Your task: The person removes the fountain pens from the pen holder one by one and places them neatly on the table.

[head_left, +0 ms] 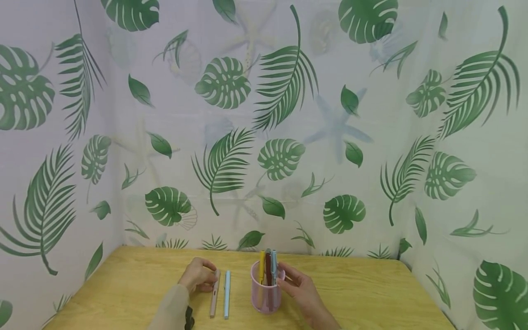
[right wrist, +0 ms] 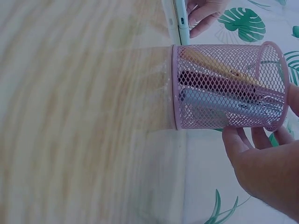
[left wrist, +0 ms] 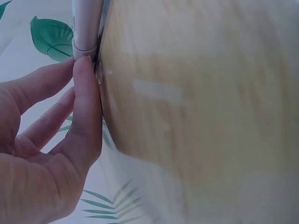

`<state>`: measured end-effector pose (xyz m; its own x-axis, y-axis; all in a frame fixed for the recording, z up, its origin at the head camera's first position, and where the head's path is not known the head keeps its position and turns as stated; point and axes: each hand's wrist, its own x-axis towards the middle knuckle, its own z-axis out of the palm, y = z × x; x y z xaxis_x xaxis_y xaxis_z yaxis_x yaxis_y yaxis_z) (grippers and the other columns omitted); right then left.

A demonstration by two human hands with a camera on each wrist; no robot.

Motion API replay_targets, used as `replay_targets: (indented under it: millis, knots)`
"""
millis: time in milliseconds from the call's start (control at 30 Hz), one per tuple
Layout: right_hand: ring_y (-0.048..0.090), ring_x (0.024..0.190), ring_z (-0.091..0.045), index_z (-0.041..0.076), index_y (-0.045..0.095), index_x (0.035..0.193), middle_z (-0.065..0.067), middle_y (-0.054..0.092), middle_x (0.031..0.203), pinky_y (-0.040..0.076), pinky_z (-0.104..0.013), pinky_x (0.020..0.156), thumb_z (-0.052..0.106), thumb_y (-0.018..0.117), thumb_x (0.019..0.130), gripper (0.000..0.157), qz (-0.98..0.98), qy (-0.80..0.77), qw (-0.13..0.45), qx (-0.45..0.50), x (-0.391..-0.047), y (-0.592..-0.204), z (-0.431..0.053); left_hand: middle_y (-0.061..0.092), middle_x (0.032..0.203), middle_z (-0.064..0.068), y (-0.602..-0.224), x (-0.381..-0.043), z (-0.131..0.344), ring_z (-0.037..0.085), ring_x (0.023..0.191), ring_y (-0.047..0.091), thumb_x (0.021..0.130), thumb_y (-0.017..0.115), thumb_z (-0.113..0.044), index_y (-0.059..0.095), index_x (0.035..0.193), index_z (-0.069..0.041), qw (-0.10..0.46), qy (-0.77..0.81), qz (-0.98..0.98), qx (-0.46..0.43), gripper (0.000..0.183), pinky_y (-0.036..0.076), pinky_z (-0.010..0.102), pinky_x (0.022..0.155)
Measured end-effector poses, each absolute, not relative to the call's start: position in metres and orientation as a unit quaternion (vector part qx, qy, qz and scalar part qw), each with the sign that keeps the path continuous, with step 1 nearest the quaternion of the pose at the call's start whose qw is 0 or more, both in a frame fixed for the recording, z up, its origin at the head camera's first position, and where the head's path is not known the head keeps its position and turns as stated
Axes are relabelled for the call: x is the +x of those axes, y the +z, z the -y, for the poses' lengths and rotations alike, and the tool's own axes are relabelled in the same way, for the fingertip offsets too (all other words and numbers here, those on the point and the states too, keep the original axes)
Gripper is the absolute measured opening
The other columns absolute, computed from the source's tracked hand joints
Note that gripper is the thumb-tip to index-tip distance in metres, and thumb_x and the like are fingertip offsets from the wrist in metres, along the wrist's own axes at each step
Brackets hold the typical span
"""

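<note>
My left hand [head_left: 199, 276] pinches the upper end of a dusty-pink capped pen [head_left: 213, 302] lying on the table. In the left wrist view, its thumb and a finger meet at the pink barrel [left wrist: 87, 28]. A light blue pen [head_left: 227, 295] lies just to the right, roughly parallel. Upright to the right of both pens is a pink mesh pen cup [head_left: 261, 302] holding a yellow pen [head_left: 261, 266], a dark brown pen [head_left: 268, 270] and a light blue one [head_left: 274, 266]. My right hand [head_left: 303, 291] holds the cup's right side near the rim, thumb in front, fingers behind.
The wood-grain table [head_left: 354, 293] reaches back to a pale curtain [head_left: 288, 220] printed with green leaves, which also runs along both sides. A dark band [head_left: 189, 317] shows at my left wrist, below a light sleeve [head_left: 169, 309].
</note>
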<state>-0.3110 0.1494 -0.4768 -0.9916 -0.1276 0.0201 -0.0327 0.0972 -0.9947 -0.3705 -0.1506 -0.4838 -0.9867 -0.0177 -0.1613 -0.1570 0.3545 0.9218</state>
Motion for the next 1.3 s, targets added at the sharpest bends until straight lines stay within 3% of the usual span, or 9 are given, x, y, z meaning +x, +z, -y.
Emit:
replay_targets:
  millis: [833, 1300]
  knots:
    - [0.042, 0.135, -0.045, 0.003, 0.044, 0.145, -0.022, 0.038, 0.151, 0.040, -0.052, 0.109, 0.021, 0.067, 0.094, 0.059, -0.739, -0.670, 0.032, -0.067, -0.3116, -0.4783, -0.1499, 0.064, 0.090, 0.018, -0.4836, -0.3706, 0.1518, 0.021, 0.071, 0.066, 0.076, 0.068, 0.016, 0.061, 0.108, 0.009, 0.070, 0.579, -0.810, -0.061, 0.033, 0.060, 0.035, 0.062]
    - [0.043, 0.134, -0.045, 0.003, 0.045, 0.145, -0.021, 0.039, 0.151, 0.042, -0.051, 0.108, 0.023, 0.068, 0.093, 0.059, -0.741, -0.668, 0.032, -0.068, -0.3119, -0.4787, -0.1504, 0.063, 0.090, 0.018, -0.4851, -0.3728, 0.1520, 0.021, 0.068, 0.065, 0.076, 0.070, 0.015, 0.061, 0.107, 0.008, 0.070, 0.559, -0.823, -0.073, 0.033, 0.059, 0.031, 0.057]
